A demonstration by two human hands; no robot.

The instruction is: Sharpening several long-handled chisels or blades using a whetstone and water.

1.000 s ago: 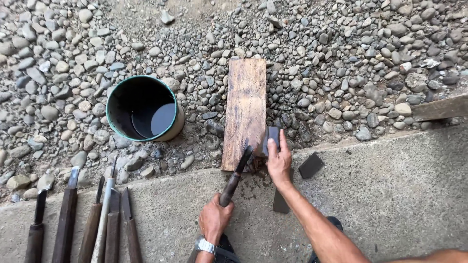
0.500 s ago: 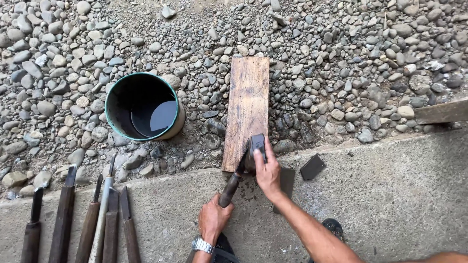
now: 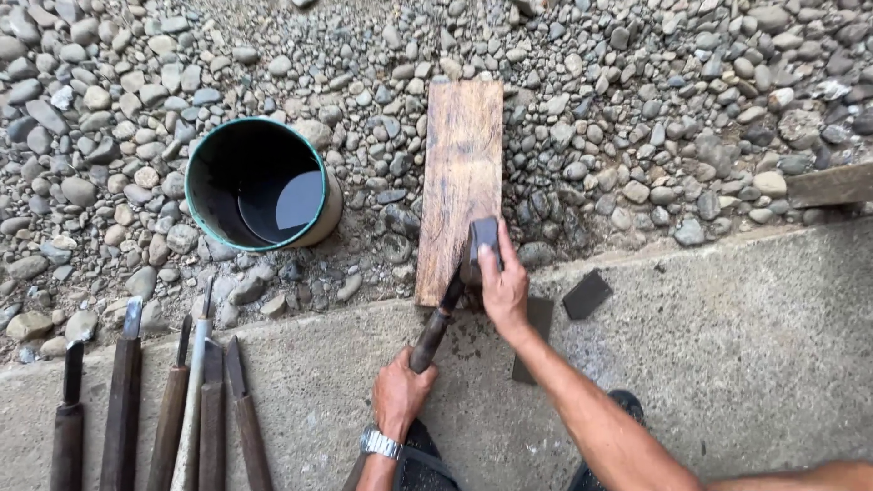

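- Step in hand, by the look of it: sharpening. The left hand (image 3: 400, 393) wraps its fingers shut around the dark wooden handle of a chisel (image 3: 439, 318), whose blade end lies under a small dark whetstone (image 3: 482, 238)
- The right hand (image 3: 503, 286) presses the whetstone flat, fingers laid over its top, on the near end of a wooden plank (image 3: 462, 182) that runs from the gravel onto the concrete ledge (image 3: 727, 364)
- Next move, as a judgement: an even stroke along the plank, with the handle held at a steady angle and firm downward pressure
- Chisel: slim, dark, worn handle; its edge is hidden beneath stone and fingers
- Surroundings: a green-rimmed bucket (image 3: 264, 186) holding water at left; 2 flat dark stones (image 3: 587, 294) just beside the right wrist; a row of spare long-handled tools (image 3: 173, 400) on the ledge
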